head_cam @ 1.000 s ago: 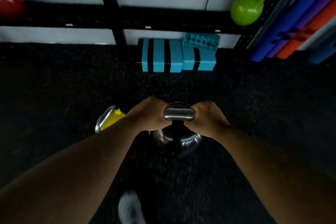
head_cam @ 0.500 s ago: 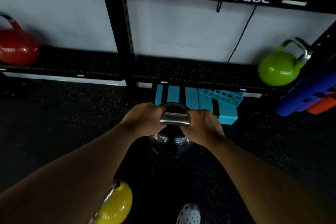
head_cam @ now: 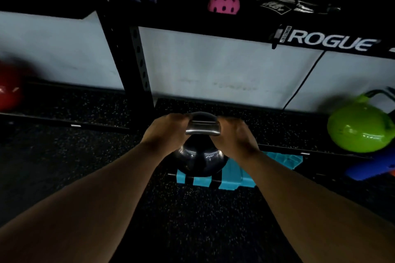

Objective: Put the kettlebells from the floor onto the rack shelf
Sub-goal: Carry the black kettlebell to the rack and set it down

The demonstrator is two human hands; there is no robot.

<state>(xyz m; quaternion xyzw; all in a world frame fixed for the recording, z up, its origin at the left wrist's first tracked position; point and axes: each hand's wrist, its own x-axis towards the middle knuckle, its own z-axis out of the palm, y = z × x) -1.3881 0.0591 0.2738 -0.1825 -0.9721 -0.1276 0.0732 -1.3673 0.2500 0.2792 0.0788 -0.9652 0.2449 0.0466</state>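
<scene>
A black kettlebell (head_cam: 201,159) with a steel handle hangs in the air in front of the low rack shelf (head_cam: 277,128). My left hand (head_cam: 165,133) grips the left side of the handle and my right hand (head_cam: 234,139) grips the right side. The ball sits just before the shelf's front edge, at about its height. A green kettlebell (head_cam: 359,128) rests on the shelf at the right. A red kettlebell (head_cam: 8,92) rests on the shelf section at the far left, blurred.
A black rack upright (head_cam: 132,66) stands just left of my hands. Blue foam blocks (head_cam: 239,175) lie under the shelf below the kettlebell. The upper shelf holds a pink perforated ball (head_cam: 224,2) and dark gear. Blue and orange rollers (head_cam: 369,168) lie at the right.
I have lifted the black kettlebell and carried it forward to the shelf's edge. The view has tilted up, and the yellow kettlebell on the floor has dropped out of sight.
</scene>
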